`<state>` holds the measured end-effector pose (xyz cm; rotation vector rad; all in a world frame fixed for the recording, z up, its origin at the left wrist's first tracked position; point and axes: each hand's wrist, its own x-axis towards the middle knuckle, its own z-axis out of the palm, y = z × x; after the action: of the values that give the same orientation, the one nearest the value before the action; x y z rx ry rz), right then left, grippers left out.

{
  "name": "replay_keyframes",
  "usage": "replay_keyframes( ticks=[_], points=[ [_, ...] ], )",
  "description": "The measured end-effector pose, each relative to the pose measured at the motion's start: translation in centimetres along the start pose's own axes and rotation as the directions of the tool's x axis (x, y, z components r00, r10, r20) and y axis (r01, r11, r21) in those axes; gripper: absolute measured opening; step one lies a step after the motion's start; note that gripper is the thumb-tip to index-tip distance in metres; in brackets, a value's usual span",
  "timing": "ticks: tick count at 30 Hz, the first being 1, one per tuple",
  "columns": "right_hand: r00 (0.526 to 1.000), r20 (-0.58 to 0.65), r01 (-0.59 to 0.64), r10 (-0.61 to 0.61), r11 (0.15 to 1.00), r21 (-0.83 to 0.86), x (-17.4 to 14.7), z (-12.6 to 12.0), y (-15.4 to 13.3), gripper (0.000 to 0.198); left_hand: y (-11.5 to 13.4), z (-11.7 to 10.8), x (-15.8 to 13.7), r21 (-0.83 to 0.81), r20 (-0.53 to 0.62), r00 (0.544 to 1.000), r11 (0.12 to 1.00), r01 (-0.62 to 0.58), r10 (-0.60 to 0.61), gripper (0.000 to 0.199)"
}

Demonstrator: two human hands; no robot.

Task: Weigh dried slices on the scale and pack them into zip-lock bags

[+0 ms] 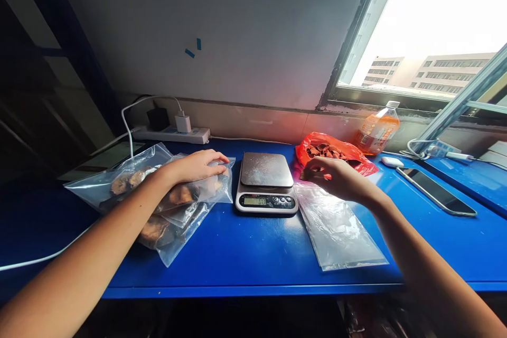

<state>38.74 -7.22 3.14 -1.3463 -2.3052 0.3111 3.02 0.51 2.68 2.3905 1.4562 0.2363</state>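
My left hand point(194, 166) lies over clear plastic bags point(180, 216) filled with brown dried chunks, its fingers loosely stretched and apart. To its right stands a digital kitchen scale point(266, 170), its display lit and its metal plate dusted with specks. My right hand point(340, 177) is closed in a pinch at the near edge of an open red plastic bag point(362, 165) holding curled, reddish-brown dried pieces point(325, 151). A small brownish dried piece point(304, 174) shows at its fingertips. Below this hand lies a stack of flat clear plastic bags point(340, 232).
A bottle of orange drink point(378, 129) stands behind the red bag. At right lie a phone point(438, 191) and a white earbud case point(392, 162). A power strip point(170, 134) with a charger and white cable runs along the wall. The blue table point(253, 274) ends close to me.
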Motion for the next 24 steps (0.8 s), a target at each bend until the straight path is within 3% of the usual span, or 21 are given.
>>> replay_keyframes(
  ticks=[5, 9, 11, 13, 15, 16, 17, 18, 19, 21, 24],
  points=[
    [0.998, 0.023, 0.063, -0.063, 0.998, -0.03, 5.2, 1.7, -3.8, 0.017, 0.7, -0.2, -0.3, 0.018, -0.011, 1.0, 0.999, 0.027, -0.026, 0.053],
    [0.964, 0.125, 0.255, -0.236, 0.953, -0.163, 8.0, 2.9, -5.2, 0.018, 1.1, -0.4, -0.5, 0.012, -0.005, 0.999, 0.999, 0.042, -0.042, 0.053],
    [0.951, 0.073, 0.308, -0.3, 0.935, -0.174, 8.2, 2.2, -5.0, 0.022, 1.0, -0.4, -0.5, 0.012, -0.003, 0.999, 0.999, 0.036, -0.036, 0.053],
    [0.951, -0.084, 0.283, -0.296, 0.949, -0.141, 7.6, 0.9, -3.6, 0.027, 0.8, -0.3, -0.5, 0.014, -0.006, 1.0, 0.999, 0.03, -0.03, 0.052],
    [0.945, -0.269, 0.165, -0.188, 0.981, -0.104, 6.4, -0.5, -0.7, 0.026, 0.6, -0.2, -0.5, 0.011, -0.012, 0.999, 0.999, 0.031, -0.031, 0.052],
    [0.912, -0.401, 0.05, -0.087, 0.994, -0.102, 5.7, -1.0, 1.3, 0.023, 0.5, -0.2, -0.5, 0.009, -0.015, 0.999, 1.0, 0.03, -0.03, 0.052],
    [0.845, -0.534, -0.095, 0.028, 0.991, -0.098, 5.0, -1.4, 3.4, 0.02, 0.5, -0.1, -0.5, 0.008, -0.018, 0.999, 1.0, 0.026, -0.026, 0.052],
    [0.8, -0.591, -0.208, 0.104, 0.972, -0.11, 4.3, -1.5, 5.5, 0.019, 0.5, -0.1, -0.5, 0.01, -0.02, 1.0, 1.0, 0.02, -0.02, 0.052],
    [0.802, -0.581, -0.264, 0.136, 0.954, -0.14, 3.7, -1.6, 7.4, 0.019, 0.5, -0.2, -0.4, 0.013, -0.021, 1.0, 1.0, 0.016, -0.015, 0.052],
    [0.878, -0.461, -0.252, 0.133, 0.945, -0.207, 2.6, -1.3, 10.4, 0.019, 0.5, -0.2, -0.4, 0.013, -0.019, 1.0, 1.0, 0.014, -0.013, 0.052],
    [0.959, -0.255, -0.197, 0.124, 0.939, -0.283, 2.0, -0.7, 12.0, 0.017, 0.4, -0.2, -0.3, 0.007, -0.02, 0.999, 1.0, 0.029, -0.028, 0.054]
  ],
)
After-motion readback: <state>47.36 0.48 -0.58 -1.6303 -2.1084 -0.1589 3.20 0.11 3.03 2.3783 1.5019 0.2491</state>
